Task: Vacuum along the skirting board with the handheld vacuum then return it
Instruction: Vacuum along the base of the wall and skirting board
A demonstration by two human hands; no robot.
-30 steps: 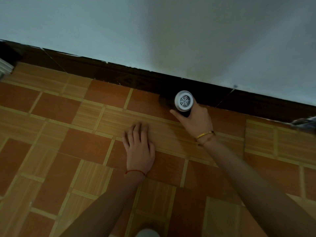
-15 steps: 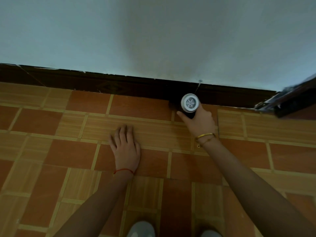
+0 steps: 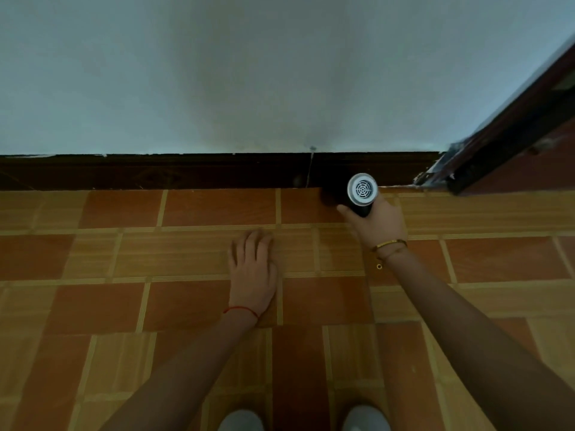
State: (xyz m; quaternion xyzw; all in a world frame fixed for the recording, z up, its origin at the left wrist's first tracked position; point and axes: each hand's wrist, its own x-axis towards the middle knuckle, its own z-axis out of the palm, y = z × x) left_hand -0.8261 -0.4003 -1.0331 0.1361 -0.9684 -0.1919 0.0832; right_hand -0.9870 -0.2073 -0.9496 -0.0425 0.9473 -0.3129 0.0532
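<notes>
My right hand (image 3: 378,223) grips a black handheld vacuum (image 3: 357,194). Its round white grille end faces me, and its front end points at the dark brown skirting board (image 3: 202,171) and is hidden in shadow there. The skirting board runs along the foot of the pale wall (image 3: 249,73), across the whole view. My left hand (image 3: 253,272) lies flat, palm down, on the tiled floor (image 3: 93,259), fingers together, holding nothing. It rests left of and nearer to me than the vacuum.
A dark wooden door frame (image 3: 513,129) rises at the right, where the skirting board ends. The floor has orange and tan tiles. The tips of my two pale shoes (image 3: 241,421) show at the bottom edge.
The vacuum and my right hand have slid right along the skirting board toward the door frame. My left hand has shifted right on the floor too, and the view has followed.
</notes>
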